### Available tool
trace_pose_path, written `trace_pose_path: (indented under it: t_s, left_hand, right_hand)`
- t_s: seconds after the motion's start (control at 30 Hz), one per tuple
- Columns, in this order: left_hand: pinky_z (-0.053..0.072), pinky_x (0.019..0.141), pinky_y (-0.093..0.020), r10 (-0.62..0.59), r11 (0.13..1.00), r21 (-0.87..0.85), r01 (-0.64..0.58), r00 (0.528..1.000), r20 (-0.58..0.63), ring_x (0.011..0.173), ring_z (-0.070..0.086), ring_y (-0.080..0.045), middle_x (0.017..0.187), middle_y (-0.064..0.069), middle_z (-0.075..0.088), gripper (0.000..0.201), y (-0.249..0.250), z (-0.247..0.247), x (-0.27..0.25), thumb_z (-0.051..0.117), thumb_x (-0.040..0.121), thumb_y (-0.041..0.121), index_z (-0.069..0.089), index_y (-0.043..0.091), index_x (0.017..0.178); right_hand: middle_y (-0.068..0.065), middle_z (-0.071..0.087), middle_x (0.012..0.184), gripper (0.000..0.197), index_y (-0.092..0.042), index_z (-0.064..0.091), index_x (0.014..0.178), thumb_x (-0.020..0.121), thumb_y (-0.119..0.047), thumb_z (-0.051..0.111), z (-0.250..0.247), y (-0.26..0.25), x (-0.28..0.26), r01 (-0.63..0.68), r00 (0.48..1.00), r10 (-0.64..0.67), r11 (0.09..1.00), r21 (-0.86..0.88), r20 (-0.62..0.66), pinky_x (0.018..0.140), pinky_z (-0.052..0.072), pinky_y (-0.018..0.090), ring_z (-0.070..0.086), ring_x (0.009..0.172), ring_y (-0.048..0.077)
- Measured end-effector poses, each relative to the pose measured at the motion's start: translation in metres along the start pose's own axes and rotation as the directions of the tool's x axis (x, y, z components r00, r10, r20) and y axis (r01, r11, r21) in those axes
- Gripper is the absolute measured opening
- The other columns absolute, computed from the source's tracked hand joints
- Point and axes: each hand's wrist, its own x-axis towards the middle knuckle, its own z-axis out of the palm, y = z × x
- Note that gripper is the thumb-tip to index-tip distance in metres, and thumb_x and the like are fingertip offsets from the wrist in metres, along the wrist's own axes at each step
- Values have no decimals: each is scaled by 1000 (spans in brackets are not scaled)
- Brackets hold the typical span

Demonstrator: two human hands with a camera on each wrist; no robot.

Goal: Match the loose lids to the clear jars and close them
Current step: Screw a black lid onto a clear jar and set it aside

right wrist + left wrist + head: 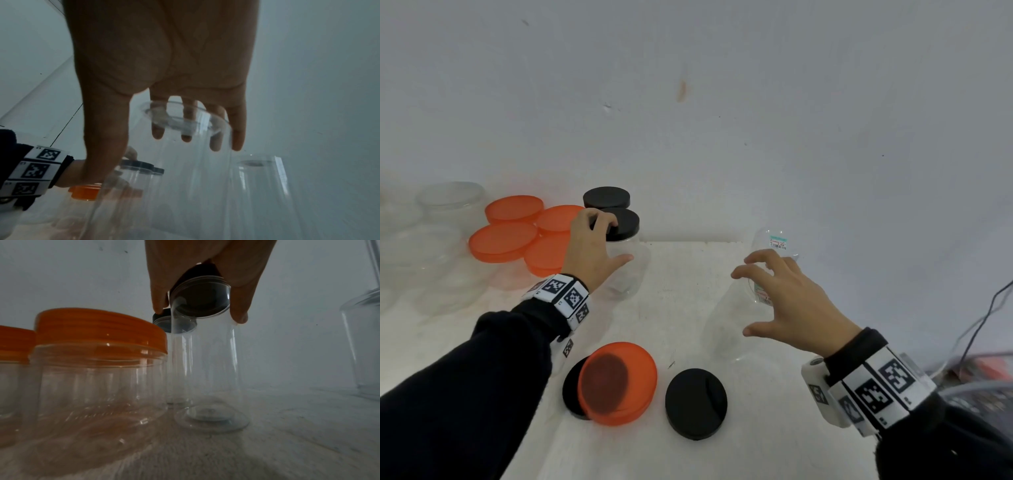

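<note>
My left hand [610,240] grips a black lid [625,222] from above; it sits on a tall clear jar [625,274] standing on the white table [688,274]. In the left wrist view its fingers [240,316] flank that lid [202,301]. My right hand [743,301] is spread like a claw over the mouth of an open clear jar [726,329]. Its fingers [214,144] hang past the rim [185,113], and no contact shows. Near me an orange lid [618,383] lies partly on a black lid [571,387], with another black lid [695,402] beside them.
Several orange-lidded jars [503,240] cluster at the back left, with a second black-lidded jar [606,197] behind. Lidless clear jars [450,195] stand at the far left. Another open labelled jar [777,240] is behind my right hand. Cables [979,325] hang at the right.
</note>
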Motion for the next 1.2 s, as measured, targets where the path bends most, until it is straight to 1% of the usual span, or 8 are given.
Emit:
trace_pose_path:
  t_s: [0.3,0.47,0.57,0.7,0.77,0.87,1.03,1.2]
  left_hand:
    - [30,104,-51,27,985,170,-22,999,-30,119,36,-42,127,-25,39,67,11,-11,-6,87,59,25,52,3,112]
    - [24,95,-20,98,995,-23,-101,991,-96,108,34,-21,116,-15,42,45,42,-22,-43,73,75,21,51,1,109]
    - [29,85,-8,160,980,-142,-142,980,119,94,36,-5,103,2,48,36,64,-27,-74,51,82,40,54,10,102]
    - [38,95,-28,335,942,-222,-251,693,639,108,39,-3,116,11,47,43,83,-22,-101,51,81,52,52,23,114]
    - [34,102,-31,392,908,-237,-347,499,773,122,35,-10,135,6,40,57,92,-13,-108,64,79,46,47,23,127]
    - [24,111,-32,386,858,-195,-475,347,855,135,23,-17,151,0,22,82,101,0,-117,75,72,42,33,26,140]
    - [19,113,-33,341,814,-165,-558,228,912,139,14,-22,156,-2,7,98,107,11,-125,79,68,39,20,31,146]
    - [28,110,-38,295,848,-150,-508,217,931,137,16,-24,155,-1,8,92,105,16,-128,77,72,33,21,36,145]
  right_hand:
    - [-5,29,120,71,-15,42,120,64,-31,84,11,9,3,-12,967,68,976,220,-247,79,38,22,41,101,14]
    - [-1,38,116,79,-17,53,128,60,-47,81,4,12,-1,-76,910,183,956,284,-373,78,38,18,40,98,5]
    - [-3,40,109,80,-13,55,124,58,-52,79,4,14,-2,-111,870,252,938,329,-425,70,37,12,41,84,3]
    - [0,48,114,77,-8,52,119,60,-51,78,8,15,1,-147,878,306,905,399,-368,77,41,24,49,94,12]
    - [0,51,115,71,-11,48,113,62,-48,80,12,13,2,-165,890,325,882,441,-319,79,36,22,49,101,14]
    - [-2,53,115,65,-19,40,104,61,-46,81,18,11,2,-171,901,343,845,507,-267,79,35,22,51,104,14]
    - [-2,50,110,64,-19,37,101,62,-40,82,25,10,1,-162,916,335,814,558,-222,71,37,19,50,101,15]
    - [-3,35,115,76,-16,39,126,65,-32,81,31,5,0,-184,940,310,809,558,-141,81,37,19,42,104,11]
